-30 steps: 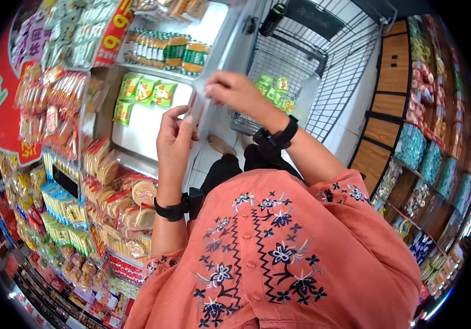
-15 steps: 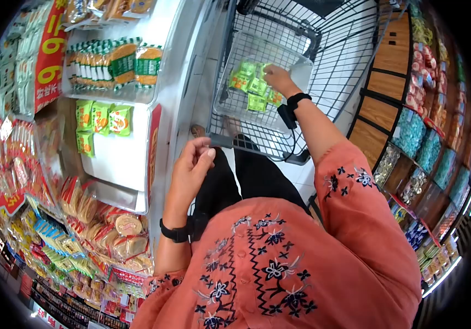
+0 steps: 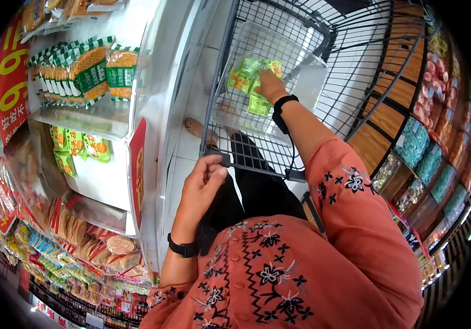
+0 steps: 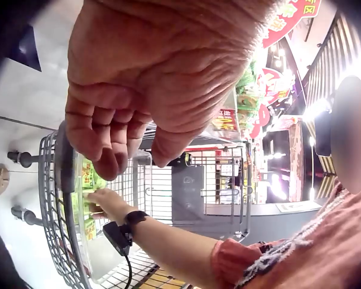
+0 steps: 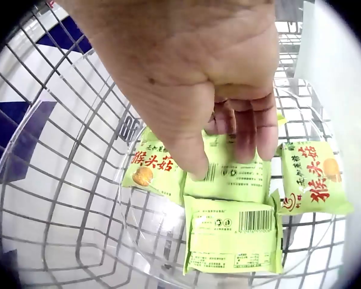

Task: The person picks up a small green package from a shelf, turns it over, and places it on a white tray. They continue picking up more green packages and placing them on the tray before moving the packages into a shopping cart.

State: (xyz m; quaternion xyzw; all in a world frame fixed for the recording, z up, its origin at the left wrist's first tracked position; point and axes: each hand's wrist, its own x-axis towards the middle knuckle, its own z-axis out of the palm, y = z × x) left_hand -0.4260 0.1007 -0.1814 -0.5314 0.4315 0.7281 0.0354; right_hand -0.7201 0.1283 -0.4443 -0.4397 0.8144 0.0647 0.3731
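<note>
Inside the wire shopping cart [image 3: 350, 66], several green snack packets [image 3: 258, 104] lie in a loose group, on a clear plastic tray [image 3: 307, 90] that covers part of the cart's bottom. The right hand [image 3: 271, 86] is in the cart above these packets, with fingers bent down and thumb touching them; whether its grip grasps one packet or only presses, I cannot tell. The left hand [image 3: 201, 180] is beside the near end of the cart, close to the handle [image 3: 223, 157]; its grip is loose and holds nothing, and contact with the handle is not clear. More green packets [image 3: 95, 147] stand on the white shelf [image 3: 90, 183] to the left of the cart. From here, I think, the cart could roll, because it has wheels [image 4: 25, 159] and no hand is seen firmly holding it. A strong press of the thumb could break the contents, if they are brittle. The packets may also slide on the smooth plastic. Finally, the cable [image 4: 130, 271] hanging from the right wristband [image 3: 277, 118] could catch in the cart's wires when the arm lifts.
</note>
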